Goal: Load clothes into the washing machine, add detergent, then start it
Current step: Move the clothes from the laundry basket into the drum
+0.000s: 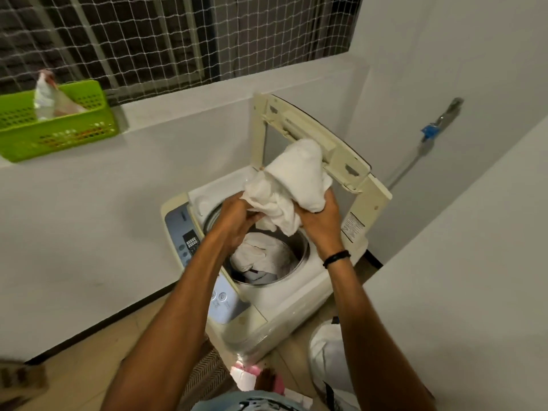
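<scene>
This is a home laundry corner, a small utility space or enclosed balcony. A top-loading washing machine (281, 304) stands on the tiled floor (98, 363) against plain white walls. Its lid (308, 126) is raised, white clothes (255, 256) lie in the drum, and a white cloth (296, 179) is held above them. On the far left a green plastic basket (59, 134) sits on a ledge (184, 105) below a barred opening covered with netting (148, 40). A wall tap (444, 114) with a hose is at the far right. A striped mat (204, 378) and a white bag (326, 354) lie near.

White cloth (292, 185) in both hands (318, 221).
</scene>
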